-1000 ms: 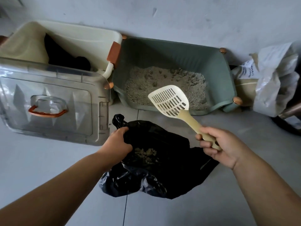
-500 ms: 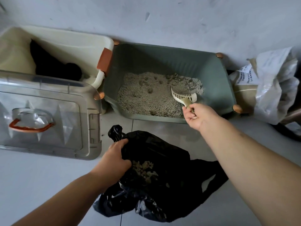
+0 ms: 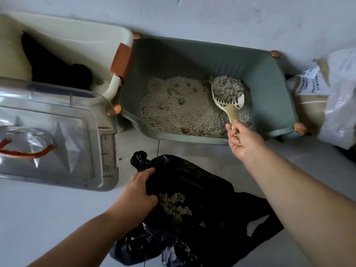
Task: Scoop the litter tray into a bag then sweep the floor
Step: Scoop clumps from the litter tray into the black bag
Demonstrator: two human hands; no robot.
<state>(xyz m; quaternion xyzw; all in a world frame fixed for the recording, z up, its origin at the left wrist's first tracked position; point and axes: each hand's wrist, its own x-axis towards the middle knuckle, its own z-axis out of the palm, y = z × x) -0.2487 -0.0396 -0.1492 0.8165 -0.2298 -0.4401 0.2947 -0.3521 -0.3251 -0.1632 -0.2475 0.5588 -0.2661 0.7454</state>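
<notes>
I count one scoop [image 3: 230, 105], heaped with clumped litter, in the far right part of the one green litter tray [image 3: 192, 54]. Its handle runs back toward me into my right hand [image 3: 244, 141], fingers curled round it. The one black bag [image 3: 212, 199] lies nearer me and leftward, its rim gripped by my left hand [image 3: 138, 191].

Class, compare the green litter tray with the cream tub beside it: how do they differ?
The green litter tray holds grey litter; the cream tub holds something dark. The tray has copper-coloured corner knobs; the tub has an orange clasp. Both are open-topped and stand against the wall.
</notes>
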